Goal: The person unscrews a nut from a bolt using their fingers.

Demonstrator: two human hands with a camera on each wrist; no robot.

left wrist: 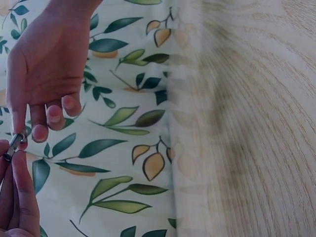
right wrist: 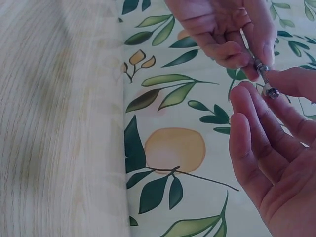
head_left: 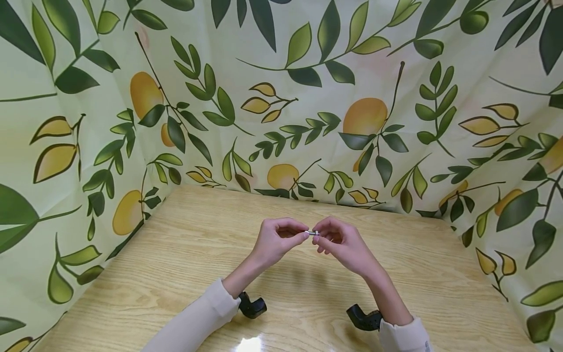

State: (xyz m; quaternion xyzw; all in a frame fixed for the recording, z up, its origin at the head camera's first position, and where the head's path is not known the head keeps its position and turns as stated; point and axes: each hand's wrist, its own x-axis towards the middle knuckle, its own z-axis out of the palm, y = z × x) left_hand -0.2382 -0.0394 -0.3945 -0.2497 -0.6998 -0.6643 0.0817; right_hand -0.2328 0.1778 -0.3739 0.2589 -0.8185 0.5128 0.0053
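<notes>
A small silver bolt [head_left: 313, 232] spans the gap between the two hands, above the table. My left hand [head_left: 273, 243] pinches one end between thumb and forefinger. At the other end, the thumb and forefinger of my right hand [head_left: 342, 243] pinch it. Threads show along the bolt [left wrist: 17, 142] in the left wrist view. From the right wrist, the bolt [right wrist: 266, 81] has a rounded, shiny end by my right fingers and a wider ring-like part near my left fingertips. Whether that part is a separate nut, I cannot tell. The right hand's other fingers are loosely bent.
Beneath the hands lies a light wood-grain table [head_left: 198, 230]. A cloth printed with leaves and fruit [head_left: 316, 112] hangs behind it and along both sides. Black curved devices [head_left: 252, 307] sit at both wrists by the sleeves. Light glares off the table's near edge.
</notes>
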